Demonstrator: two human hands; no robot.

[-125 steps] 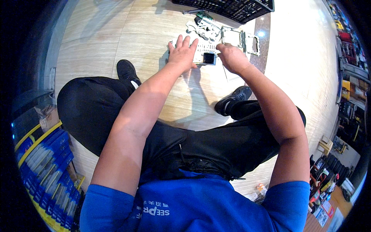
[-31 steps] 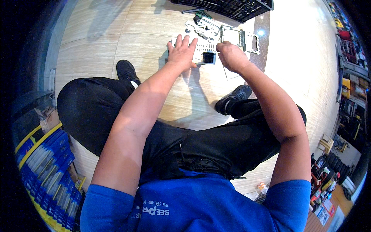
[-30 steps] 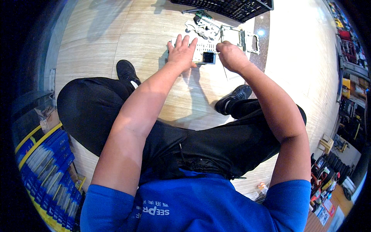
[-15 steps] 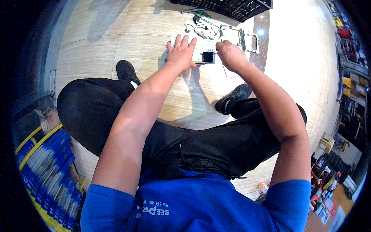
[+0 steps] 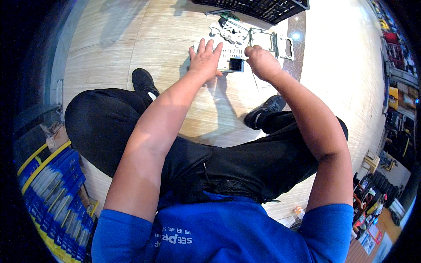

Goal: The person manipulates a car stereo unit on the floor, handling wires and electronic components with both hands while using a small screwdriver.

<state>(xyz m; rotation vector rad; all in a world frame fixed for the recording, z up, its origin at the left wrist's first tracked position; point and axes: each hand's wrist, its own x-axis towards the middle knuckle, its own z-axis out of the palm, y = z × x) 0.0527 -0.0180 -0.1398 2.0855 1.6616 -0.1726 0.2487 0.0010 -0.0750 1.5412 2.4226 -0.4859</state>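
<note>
On the floor beyond my feet lies a light metal housing with rows of slots and a dark square opening at its near right corner. My left hand rests flat across its left part, fingers spread, holding it down. At the housing's right edge my right hand is closed around a thin tool. A short, thin tip shows beside the opening; most of the tool is hidden by the fingers, so its kind is unclear.
Behind the housing lie pale cut-out plates, a green circuit board and thin open frames. A black plastic crate stands at the back. Blue packages fill a rack at left; tools crowd the right side.
</note>
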